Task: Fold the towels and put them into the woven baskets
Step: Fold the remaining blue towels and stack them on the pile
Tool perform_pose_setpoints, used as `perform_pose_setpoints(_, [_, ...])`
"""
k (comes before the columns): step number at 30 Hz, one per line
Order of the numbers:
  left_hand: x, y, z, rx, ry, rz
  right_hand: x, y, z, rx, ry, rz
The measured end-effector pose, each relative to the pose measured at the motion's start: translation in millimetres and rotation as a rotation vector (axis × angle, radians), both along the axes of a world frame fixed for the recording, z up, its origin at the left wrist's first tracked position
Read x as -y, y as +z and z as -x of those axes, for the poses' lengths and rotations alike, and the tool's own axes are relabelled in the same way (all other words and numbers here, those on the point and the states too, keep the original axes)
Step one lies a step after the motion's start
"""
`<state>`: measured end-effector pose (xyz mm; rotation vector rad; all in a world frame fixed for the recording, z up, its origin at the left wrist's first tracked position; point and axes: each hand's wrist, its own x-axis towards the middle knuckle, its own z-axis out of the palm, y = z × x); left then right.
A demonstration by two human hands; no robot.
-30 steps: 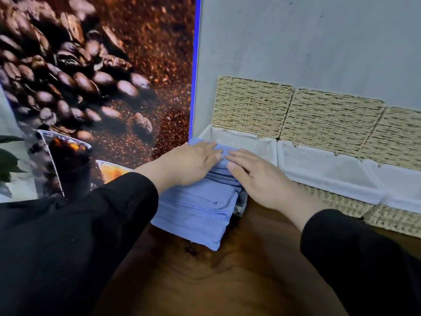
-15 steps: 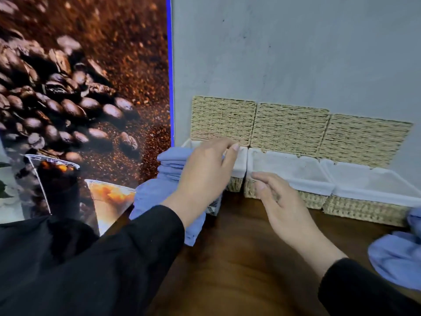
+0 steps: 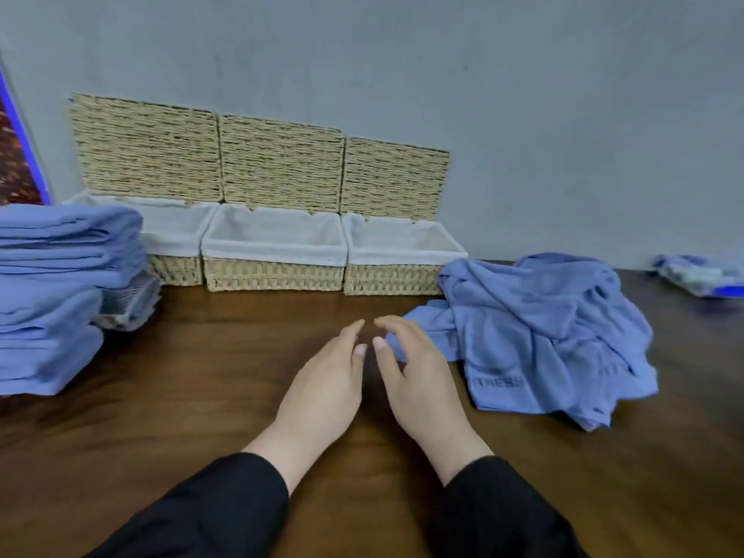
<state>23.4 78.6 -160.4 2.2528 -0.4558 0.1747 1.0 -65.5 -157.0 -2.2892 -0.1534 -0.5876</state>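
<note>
Both hands have left the stack of folded towels (image 3: 60, 292), which they were pressing a second ago, and now hover side by side over the bare table (image 3: 193, 400). The left hand (image 3: 322, 390) and the right hand (image 3: 418, 380) are empty, fingers loosely spread and slightly curled, fingertips almost meeting. The view has swung rightward, so the coffee-bean poster (image 3: 16, 163) is reduced to a sliver at the left edge.

The folded stack stands at the left, in front of the left basket (image 3: 173, 235) and apart from both hands. The heap of unfolded towels (image 3: 543, 336) lies at the right, just beside the right basket (image 3: 402, 251), one corner close to the right fingers. Judged from this, one fold is finished and the next towel is about to be drawn from the heap. The middle basket (image 3: 273, 251) and the right basket show only white lining; no towel is seen inside.

The stack hides part of the left basket and is cut off at the frame edge. A mesh-like thing (image 3: 129, 300) under it cannot be identified. A blurred blue object (image 3: 700, 275) sits far right.
</note>
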Motion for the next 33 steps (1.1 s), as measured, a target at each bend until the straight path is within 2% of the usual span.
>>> perform_pose_setpoints(5, [21,-2,5,0.009,0.012,-0.079,47,8,-7,0.177,-0.214,0.047])
perform_pose_setpoints(8, [22,-1,7,0.038,0.022,-0.109,85,15,-12,0.338,-0.425,0.228])
perform_pose_setpoints(12, [24,3,9,0.074,0.012,-0.135,135,13,-20,0.242,-0.678,0.355])
perform_pose_setpoints(15, [22,3,8,0.070,0.001,-0.121,154,5,-23,0.151,-0.719,0.330])
perform_pose_setpoints(17, [20,4,8,0.069,0.001,-0.085,156,6,-23,0.182,-0.729,0.270])
perform_pose_setpoints(19, [18,3,7,0.059,0.000,-0.051,151,13,-21,0.258,-0.682,0.191])
perform_pose_setpoints(21, [16,3,5,0.053,-0.005,-0.003,134,22,-15,0.351,-0.535,0.063])
perform_pose_setpoints(24, [15,5,4,0.044,-0.049,0.150,80,37,-2,0.286,-0.304,-0.216])
perform_pose_setpoints(28, [15,11,4,-0.098,-0.087,0.523,10,34,6,0.158,-0.037,-0.214])
perform_pose_setpoints(32, [2,18,4,-0.443,-0.129,1.077,-40,33,8,-0.004,0.139,-0.314])
perform_pose_setpoints(33, [-5,21,4,-0.471,-0.102,1.148,-50,34,8,-0.038,0.187,-0.315])
